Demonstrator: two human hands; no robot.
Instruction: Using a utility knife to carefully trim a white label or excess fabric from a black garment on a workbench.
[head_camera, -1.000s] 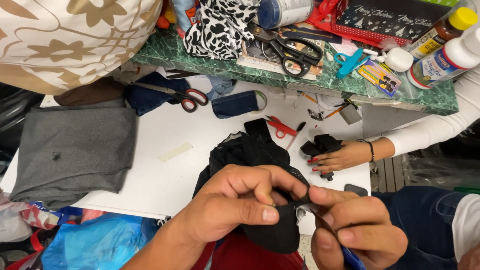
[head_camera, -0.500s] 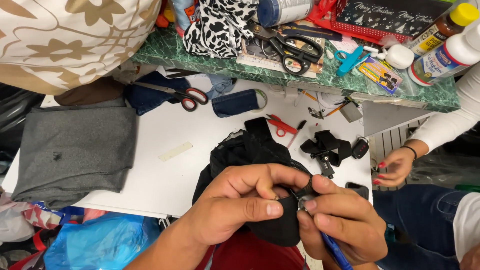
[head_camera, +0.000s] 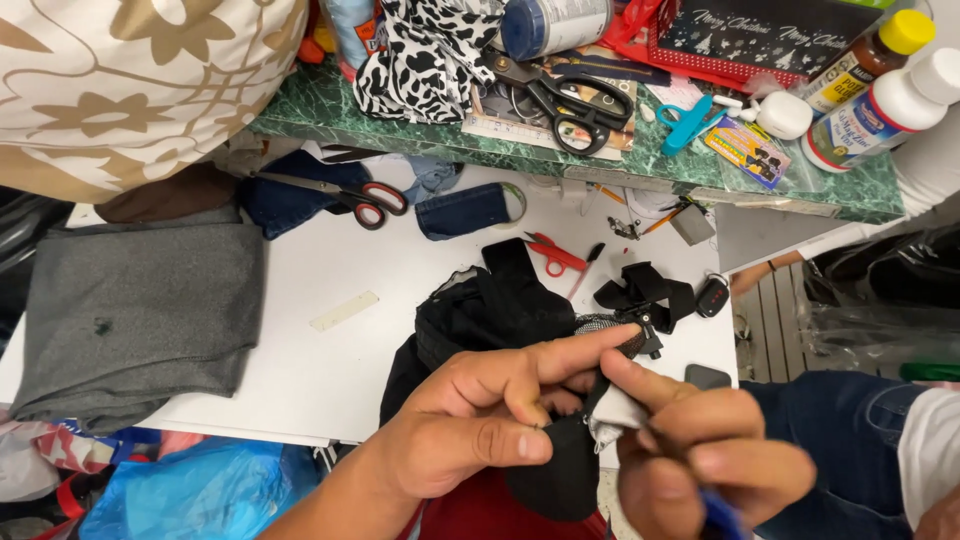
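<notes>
The left hand (head_camera: 480, 425) pinches the black cloth (head_camera: 490, 320) between thumb and fingers; the right hand (head_camera: 715, 450) grips the cloth's edge and a blue pen (head_camera: 718, 515). The cloth spills onto the white table (head_camera: 330, 260), near red scissors (head_camera: 345, 195) and folded grey fabric (head_camera: 135, 310).

Head-worn view, steeply down, close.

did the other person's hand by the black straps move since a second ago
Yes. It pulled back to the right, off the black straps; only a wrist shows past the white table's right edge.
</notes>
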